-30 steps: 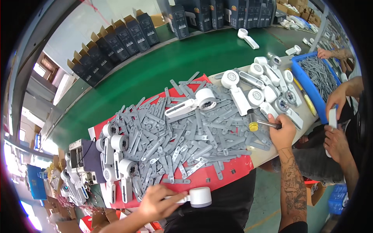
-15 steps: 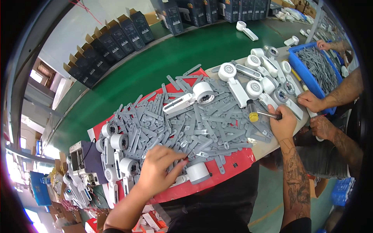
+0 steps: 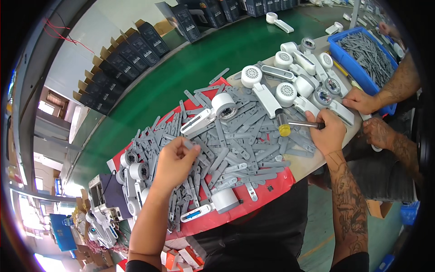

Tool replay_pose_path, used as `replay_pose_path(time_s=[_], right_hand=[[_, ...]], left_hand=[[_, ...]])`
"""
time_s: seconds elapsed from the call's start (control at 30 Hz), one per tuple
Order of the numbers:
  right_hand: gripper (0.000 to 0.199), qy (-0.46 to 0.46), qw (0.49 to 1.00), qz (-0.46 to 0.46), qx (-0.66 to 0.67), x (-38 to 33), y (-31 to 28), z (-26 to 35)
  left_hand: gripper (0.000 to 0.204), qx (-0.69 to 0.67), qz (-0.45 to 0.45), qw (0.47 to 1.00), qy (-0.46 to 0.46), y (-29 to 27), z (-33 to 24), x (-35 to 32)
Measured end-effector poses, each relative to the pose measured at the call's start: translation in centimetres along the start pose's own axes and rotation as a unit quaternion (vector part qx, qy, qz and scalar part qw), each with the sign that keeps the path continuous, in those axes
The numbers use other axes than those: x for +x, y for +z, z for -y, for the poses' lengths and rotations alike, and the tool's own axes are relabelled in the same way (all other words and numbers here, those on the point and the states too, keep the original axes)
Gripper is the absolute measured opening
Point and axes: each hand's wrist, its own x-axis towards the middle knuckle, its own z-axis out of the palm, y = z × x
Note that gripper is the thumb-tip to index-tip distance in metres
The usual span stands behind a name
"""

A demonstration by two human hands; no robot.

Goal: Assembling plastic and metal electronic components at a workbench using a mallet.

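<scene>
My left hand is closed in a pinch over the pile, a grey plastic strip showing at its fingertips. With my right hand I grip a hammer by its dark handle; its yellow-tipped head rests over the pile's right side. Just in front of my left hand, near the front edge, lies a white handheld fan, its handle slot showing blue inside. Another white fan lies on top of the loose grey strips, which cover a red sheet.
Several white fans crowd the right side, and more stand at the left. A co-worker's hands are at the far right beside a blue bin of grey strips. Dark boxes line the back of the green surface.
My left hand has moved up and away from the front fan to the middle of the pile. The fan's handle now shows its blue inside. The right hand still holds the hammer.
</scene>
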Motion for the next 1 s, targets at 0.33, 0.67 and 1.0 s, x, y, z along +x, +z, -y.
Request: replay_pose_path(time_s=[0.33,0.67,1.0], right_hand=[[0.048,0.006,1.0,0.002,0.008,-0.1,-0.1,0.3],[0.049,0.025,1.0,0.013,-0.001,-0.1,0.0,0.4],[0.049,0.015,1.0,0.01,-0.011,0.0,-0.5,0.4]], left_hand=[[0.037,0.249,-0.172,0.91,0.283,1.9,-2.4,-1.6],[0.016,0.193,0.014,0.937,0.292,3.0,-1.1,-2.0],[0.016,-0.242,0.086,0.966,-0.016,2.0,-0.5,-0.5]])
